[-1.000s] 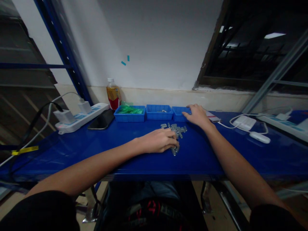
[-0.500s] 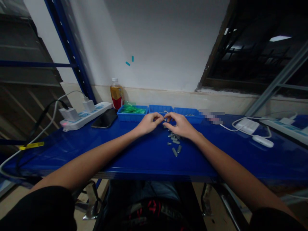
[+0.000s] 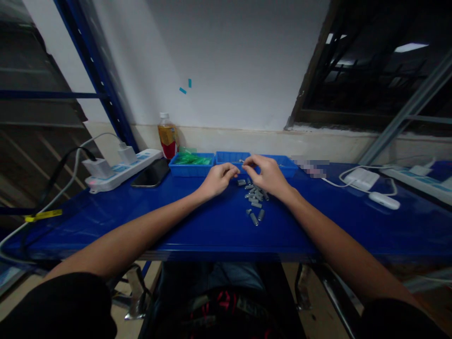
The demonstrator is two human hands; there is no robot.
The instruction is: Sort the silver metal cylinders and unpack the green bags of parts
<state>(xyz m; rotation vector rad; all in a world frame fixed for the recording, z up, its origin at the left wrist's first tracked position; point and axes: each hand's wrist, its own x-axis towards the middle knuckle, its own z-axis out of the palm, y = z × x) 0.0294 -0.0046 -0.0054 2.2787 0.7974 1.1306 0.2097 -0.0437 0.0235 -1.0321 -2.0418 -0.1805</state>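
Note:
My left hand (image 3: 219, 180) is closed in a pinch above the blue table, in front of the bins; whatever its fingertips hold is too small to make out. To its right, my right hand (image 3: 265, 175) is raised at the front of the middle blue bin (image 3: 232, 155), thumb and fingers drawn together. A tiny bright piece shows by those fingertips, but its kind cannot be told. Below and between the hands lies a loose pile of small grey metal cylinders (image 3: 254, 193). One small screw-like piece (image 3: 248, 212) lies near the front of the pile.
A left blue bin (image 3: 192, 170) holds green plastic pieces (image 3: 192, 159); a right blue bin (image 3: 291, 165) has small metal bits. A drink bottle (image 3: 168, 136), phone (image 3: 151, 173) and power strip (image 3: 123, 170) stand left. White chargers (image 3: 362, 179) and cables lie right.
My hands have moved apart: the right one has risen slightly toward the middle bin, while the left stays low. More of the metal pile shows between them. The view has shifted a little.

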